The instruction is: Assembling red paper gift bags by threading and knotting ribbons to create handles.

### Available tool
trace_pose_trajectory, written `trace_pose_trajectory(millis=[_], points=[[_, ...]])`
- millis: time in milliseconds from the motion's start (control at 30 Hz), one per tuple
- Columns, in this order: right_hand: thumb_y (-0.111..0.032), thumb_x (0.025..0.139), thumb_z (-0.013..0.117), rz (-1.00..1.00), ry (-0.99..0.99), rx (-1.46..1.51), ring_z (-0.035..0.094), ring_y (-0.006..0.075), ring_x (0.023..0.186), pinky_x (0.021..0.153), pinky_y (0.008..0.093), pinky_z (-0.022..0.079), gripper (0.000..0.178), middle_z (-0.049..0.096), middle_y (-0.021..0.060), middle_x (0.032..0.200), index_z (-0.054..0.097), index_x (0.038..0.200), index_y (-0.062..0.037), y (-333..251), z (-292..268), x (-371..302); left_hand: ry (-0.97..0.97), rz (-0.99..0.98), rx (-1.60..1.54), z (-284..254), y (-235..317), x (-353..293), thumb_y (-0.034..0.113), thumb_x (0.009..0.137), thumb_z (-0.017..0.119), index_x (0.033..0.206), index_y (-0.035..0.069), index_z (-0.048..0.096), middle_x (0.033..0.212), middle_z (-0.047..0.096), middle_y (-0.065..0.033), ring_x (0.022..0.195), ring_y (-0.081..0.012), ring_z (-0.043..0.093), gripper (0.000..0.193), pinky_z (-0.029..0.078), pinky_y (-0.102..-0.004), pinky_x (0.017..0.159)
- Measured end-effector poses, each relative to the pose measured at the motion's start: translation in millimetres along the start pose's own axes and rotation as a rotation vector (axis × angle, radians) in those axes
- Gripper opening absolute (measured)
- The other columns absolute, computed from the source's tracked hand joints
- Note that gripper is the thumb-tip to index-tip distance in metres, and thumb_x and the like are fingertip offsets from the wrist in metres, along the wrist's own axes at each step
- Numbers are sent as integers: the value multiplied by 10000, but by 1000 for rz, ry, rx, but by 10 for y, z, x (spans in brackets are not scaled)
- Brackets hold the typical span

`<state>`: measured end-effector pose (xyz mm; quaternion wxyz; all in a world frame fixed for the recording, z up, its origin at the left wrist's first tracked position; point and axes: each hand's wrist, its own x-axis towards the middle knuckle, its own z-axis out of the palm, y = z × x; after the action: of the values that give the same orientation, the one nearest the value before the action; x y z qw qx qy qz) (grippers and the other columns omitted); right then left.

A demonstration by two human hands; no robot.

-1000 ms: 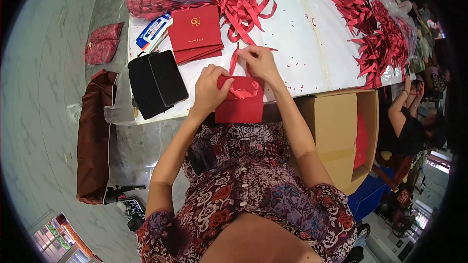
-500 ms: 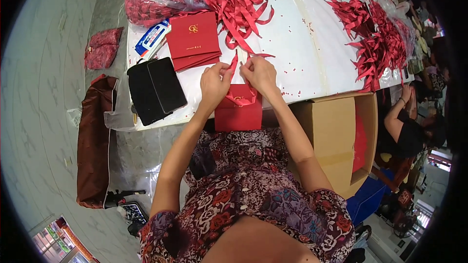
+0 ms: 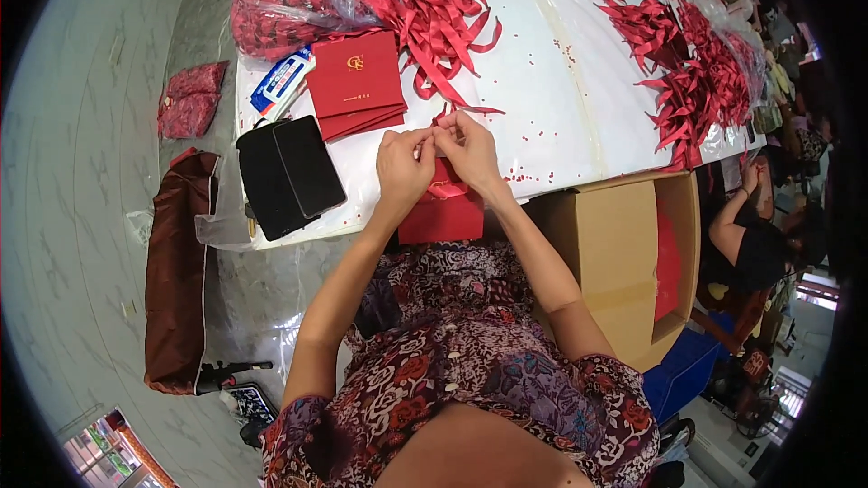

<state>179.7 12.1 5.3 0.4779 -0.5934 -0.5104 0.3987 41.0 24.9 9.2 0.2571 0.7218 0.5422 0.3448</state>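
At the table's near edge lies a red card-like piece (image 3: 441, 220) with a gold mark, perhaps a small bag or folder, partly under my hands. A red ribbon (image 3: 448, 189) crosses its upper part. My left hand (image 3: 404, 164) and my right hand (image 3: 469, 154) meet just above it, fingertips pinched together. Each pinches an end of the ribbon, though the fingers mostly cover those ends. Left of my hands, several red folders (image 3: 355, 72) with gold print lie stacked. Beyond my fingers hangs a heap of loose red ribbons (image 3: 434, 0).
A black case (image 3: 289, 176) and a blue-and-white packet (image 3: 282, 81) lie to the left on the white table (image 3: 542, 54). More ribbon bundles (image 3: 696, 90) lie at the right. An open cardboard box (image 3: 615, 262) stands by my right arm; beyond it a co-worker's arm (image 3: 737, 217) shows.
My hands have come together from slightly apart, the right moving left and the left a little right. The ribbon ends between them are now mostly covered by my fingers.
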Motion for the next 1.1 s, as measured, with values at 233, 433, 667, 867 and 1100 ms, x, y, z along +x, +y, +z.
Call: trace_pose_trajectory(millis=[233, 433, 667, 867, 1100], points=[[-105, 923, 647, -55, 138, 197, 508, 39, 664, 600, 211, 435, 110, 587, -22, 746, 615, 952, -4, 88, -187, 69, 5, 9, -304, -127, -152, -167, 114, 948, 621, 1246, 35, 606, 1111, 675, -127, 976, -184, 618, 309, 488, -295, 844], [-105, 920, 644, -15, 174, 216, 495, 37, 658, 596, 214, 424, 116, 578, -25, 749, 615, 943, 5, 150, -313, 272, -296, -27, -626, -90, -92, -417, 54, 851, 700, 1336, -48, 465, 1172, 643, -164, 1075, -199, 621, 548, 478, -325, 957], [-128, 885, 659, -8, 267, 42, 546, 67, 654, 607, 234, 460, 158, 633, 13, 736, 650, 928, 23, 296, -566, 547, -329, -52, -652, -41, 96, -584, 27, 833, 667, 1290, -29, 502, 1116, 670, -155, 1045, -218, 638, 489, 490, -330, 934], [-170, 942, 676, -14, 256, 160, 604, 77, 806, 724, 233, 484, 349, 677, 41, 897, 567, 1216, 17, 242, -708, 248, -190, -87, -787, -27, 58, -478, 2, 851, 664, 1277, -17, 510, 1141, 651, -107, 1048, -179, 625, 453, 494, -320, 932], [-145, 997, 575, 232, 279, 577, 634, 140, 922, 810, 262, 510, 307, 651, 89, 1055, 540, 1246, 32, 198, -648, -623, -149, -151, -951, -25, 311, -100, -5, 890, 658, 1212, -14, 500, 1129, 639, -99, 1039, -142, 612, 358, 500, -293, 914]])
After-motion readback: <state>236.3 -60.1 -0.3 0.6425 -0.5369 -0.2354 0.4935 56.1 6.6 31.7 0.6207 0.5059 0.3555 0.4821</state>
